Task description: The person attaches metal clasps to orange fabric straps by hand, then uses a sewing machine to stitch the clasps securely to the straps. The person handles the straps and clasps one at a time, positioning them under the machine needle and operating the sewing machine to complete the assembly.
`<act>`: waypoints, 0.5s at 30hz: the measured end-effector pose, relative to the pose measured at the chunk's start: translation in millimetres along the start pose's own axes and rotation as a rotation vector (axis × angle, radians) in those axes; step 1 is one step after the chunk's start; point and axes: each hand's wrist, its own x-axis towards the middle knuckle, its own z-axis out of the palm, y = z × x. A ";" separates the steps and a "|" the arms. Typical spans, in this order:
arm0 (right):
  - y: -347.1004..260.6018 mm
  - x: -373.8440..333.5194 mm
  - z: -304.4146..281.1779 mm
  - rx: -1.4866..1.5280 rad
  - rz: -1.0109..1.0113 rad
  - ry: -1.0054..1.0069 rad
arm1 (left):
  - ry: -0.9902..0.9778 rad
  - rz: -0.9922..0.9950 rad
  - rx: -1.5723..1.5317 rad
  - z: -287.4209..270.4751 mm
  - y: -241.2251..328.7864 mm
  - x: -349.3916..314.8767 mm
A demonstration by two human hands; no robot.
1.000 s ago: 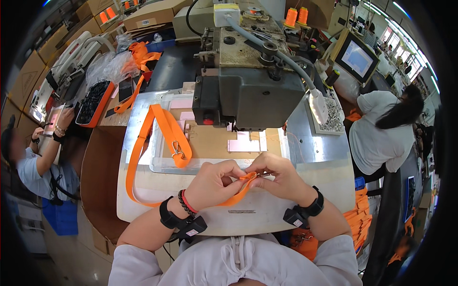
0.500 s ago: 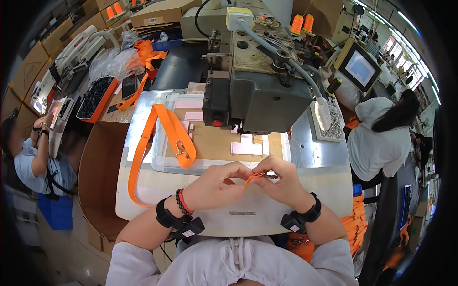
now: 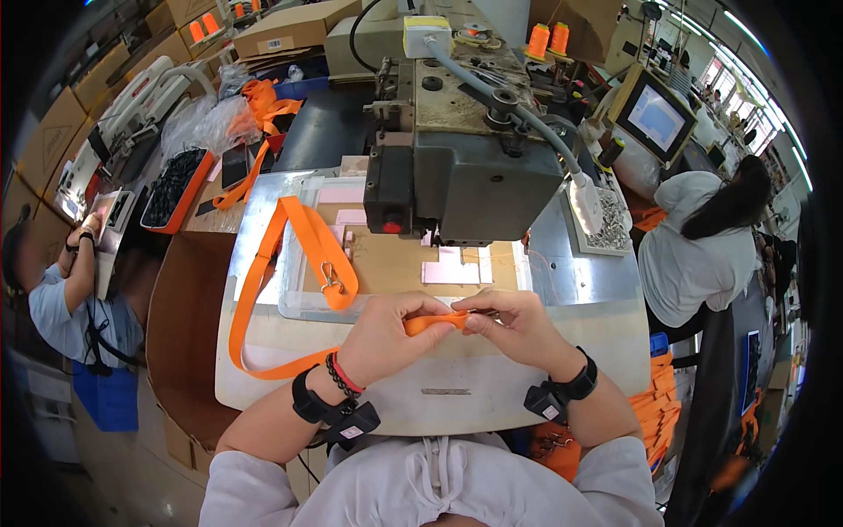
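Note:
My left hand (image 3: pixel 386 334) and my right hand (image 3: pixel 518 327) meet over the front of the sewing machine's table, both closed in a pinch. Between them they hold a folded piece of orange strap (image 3: pixel 430 323). A small bit of dark metal shows at my right fingertips, mostly hidden by the fingers. More orange strap (image 3: pixel 241 303) lies in a long loop to the left and runs in under my left wrist. Near the loop's bend rests a metal snap hook (image 3: pixel 330 278). Beyond my hands is a clear-edged template (image 3: pixel 369 263) with pink pieces, beneath the sewing machine head (image 3: pixel 483 180).
An orange tray of black parts (image 3: pixel 176 189) stands at the left, and a tray of small metal parts (image 3: pixel 606 224) at the right. Orange straps (image 3: pixel 659 404) hang in a stack by the table's right edge. A co-worker (image 3: pixel 702 237) sits at right, another (image 3: pixel 83 299) at left.
My left hand has shifted its hold, and a wider, flatter fold of orange strap now shows between my fingers. The strap's lower end by my left wrist has been drawn toward the right.

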 end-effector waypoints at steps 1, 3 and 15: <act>-1.8 0.9 1.0 -0.034 0.005 0.013 | 0.030 0.025 0.052 1.8 -0.9 0.1; -2.2 1.5 2.9 -0.096 0.003 0.032 | 0.085 0.126 0.137 5.2 -4.9 1.3; 10.6 1.5 5.2 -0.144 -0.152 0.127 | 0.059 0.000 -0.041 4.9 -7.0 4.0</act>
